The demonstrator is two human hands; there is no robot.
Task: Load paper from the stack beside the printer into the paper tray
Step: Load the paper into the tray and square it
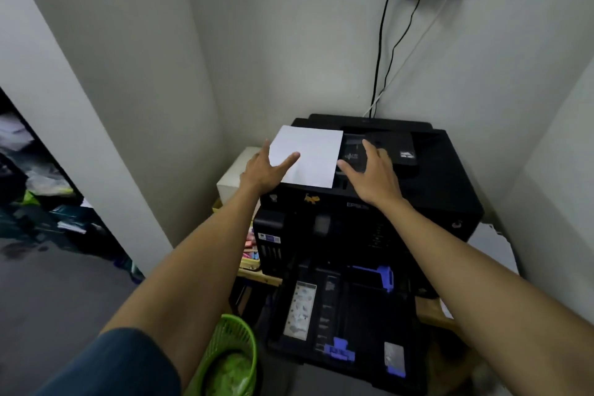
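A white stack of paper (313, 154) lies on top of the black printer (434, 177), at its left side. My left hand (265, 169) rests at the paper's left edge, fingers spread, thumb lying on the sheet. To the right of the paper, my right hand (373, 172) hovers over the printer's top with fingers apart, the thumb close to the sheet's right edge. The black paper tray (363, 315) is pulled out at the printer's front, low in view, with blue guides and no paper in it.
A white box (231, 180) stands left of the printer against the wall. A green basket (229, 360) sits on the floor below. Cables (382, 51) run from a wall socket down behind the printer. More white sheets (491, 241) lie right of the printer.
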